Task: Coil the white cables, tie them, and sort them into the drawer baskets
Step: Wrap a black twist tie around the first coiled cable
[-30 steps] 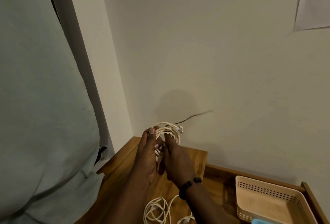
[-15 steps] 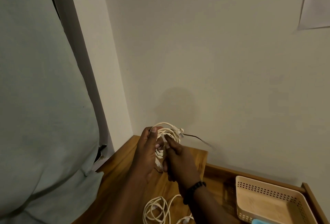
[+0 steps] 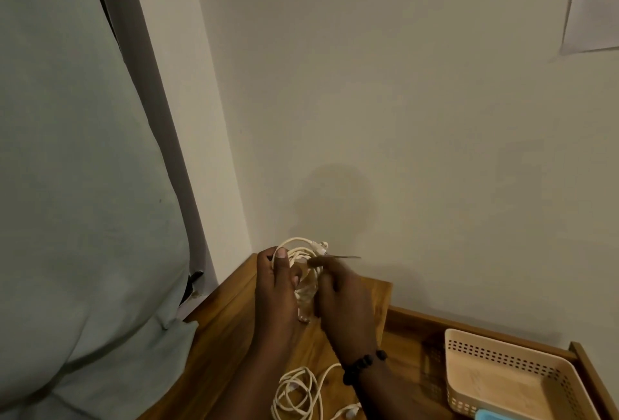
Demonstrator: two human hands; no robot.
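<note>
Your left hand grips the coiled white cable above the wooden top — your right hand pinches a thin dark tie at the coil's 3 o'clock. 1 loose cable lies at 6 o'clock, the beige basket at 4 o'clock.

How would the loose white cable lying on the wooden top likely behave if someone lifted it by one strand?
The loose white cable lies in slack, uneven loops, so it would probably droop and unravel rather than hold its shape. It looks thin, so likely light. Its connector ends would probably dangle and swing. On the wooden top it would likely drag, not roll.
</note>
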